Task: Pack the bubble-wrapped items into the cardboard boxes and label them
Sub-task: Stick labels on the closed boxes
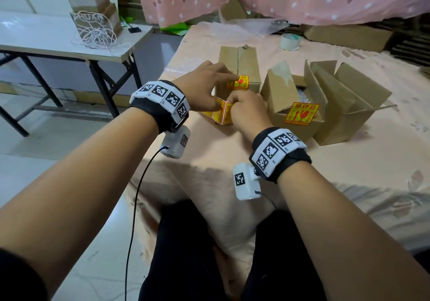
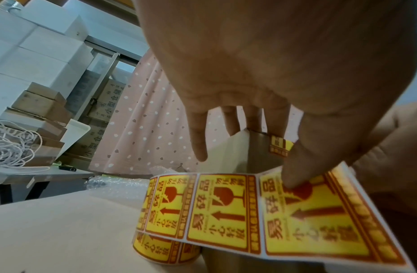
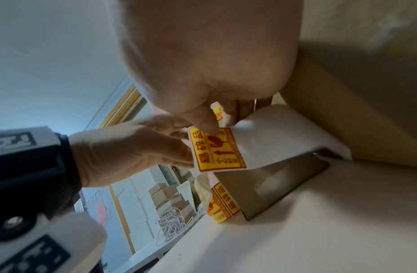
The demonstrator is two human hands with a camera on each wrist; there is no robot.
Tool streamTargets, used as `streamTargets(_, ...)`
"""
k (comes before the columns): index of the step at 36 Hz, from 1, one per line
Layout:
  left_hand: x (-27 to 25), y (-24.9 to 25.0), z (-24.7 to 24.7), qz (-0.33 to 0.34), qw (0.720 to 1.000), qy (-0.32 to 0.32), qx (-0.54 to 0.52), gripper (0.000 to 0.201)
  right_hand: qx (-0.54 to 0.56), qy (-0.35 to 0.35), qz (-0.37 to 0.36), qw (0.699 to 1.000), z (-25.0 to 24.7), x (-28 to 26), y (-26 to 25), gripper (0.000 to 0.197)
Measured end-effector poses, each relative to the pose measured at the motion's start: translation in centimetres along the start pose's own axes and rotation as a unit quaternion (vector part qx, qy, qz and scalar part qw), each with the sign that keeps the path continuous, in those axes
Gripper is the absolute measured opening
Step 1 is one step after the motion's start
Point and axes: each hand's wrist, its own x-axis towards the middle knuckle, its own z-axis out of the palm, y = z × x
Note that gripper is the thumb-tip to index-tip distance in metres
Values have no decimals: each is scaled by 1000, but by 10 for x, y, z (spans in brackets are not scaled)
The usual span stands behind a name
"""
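Observation:
A closed cardboard box (image 1: 239, 64) stands on the pink bed cover, with a yellow fragile label (image 1: 240, 83) at its front top edge. My left hand (image 1: 209, 86) reaches over it with straight fingers; the index fingertip (image 2: 276, 129) presses that label (image 2: 280, 146) and the thumb (image 2: 296, 171) rests on the label strip (image 2: 226, 208). My right hand (image 1: 246, 112) pinches the strip (image 1: 221, 114) in front of the box, thumb (image 3: 206, 120) on one label (image 3: 217, 149). The label roll (image 2: 165, 249) lies below. An open box (image 1: 300, 114) to the right carries a label.
A third open box (image 1: 349, 100) stands at the far right. A tape roll (image 1: 289, 41) and loose bubble wrap (image 1: 246, 27) lie behind the boxes. A white folding table (image 1: 46, 42) with coiled cord (image 1: 95, 33) stands to the left.

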Motion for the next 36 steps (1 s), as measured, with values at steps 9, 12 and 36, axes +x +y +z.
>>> streamTargets(9, 2, -4, 3, 10, 1000, 5, 20, 79, -67, 36, -34, 997, 16, -4, 7, 30)
streamTargets(12, 3, -5, 5, 7, 1000, 9, 18, 78, -55, 59, -47, 996, 16, -5, 11, 32)
streamTargets(36, 3, -3, 14, -1, 999, 49, -22, 73, 142, 32, -64, 987, 8, -8, 5, 32)
